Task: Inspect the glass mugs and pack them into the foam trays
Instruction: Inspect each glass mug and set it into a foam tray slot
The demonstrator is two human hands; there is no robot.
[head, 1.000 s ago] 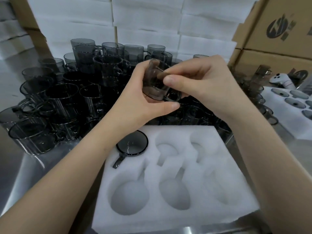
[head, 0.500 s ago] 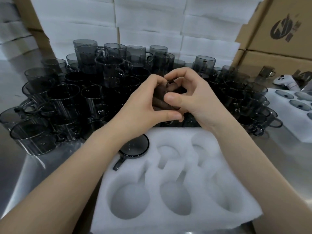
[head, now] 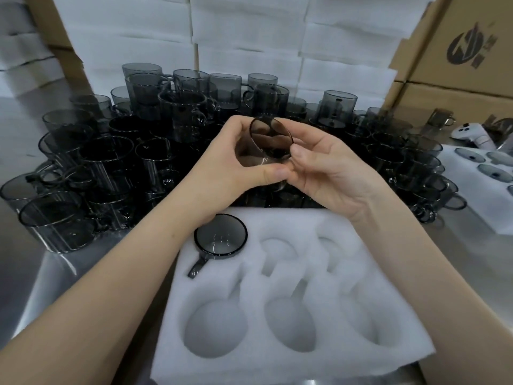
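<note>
Both hands hold one smoky grey glass mug (head: 268, 140) above the far edge of the white foam tray (head: 283, 357). The mug is tilted with its round base turned up toward me. My left hand (head: 230, 168) wraps round its left side, thumb beneath. My right hand (head: 330, 168) pinches its right side with thumb and fingers. In the tray's far left pocket sits one mug (head: 220, 238), base up, handle pointing near-left. The tray's other pockets hold nothing.
A dense crowd of grey glass mugs (head: 116, 159) covers the steel table behind the tray. White foam sheets (head: 249, 31) are stacked at the back. Cardboard boxes (head: 460, 59) stand at right, with another filled foam tray (head: 477, 195) and a white controller (head: 472, 136).
The hands have turned the held mug so its round base now faces me, and they have opened apart a little round it. The mug in the tray has not moved.
</note>
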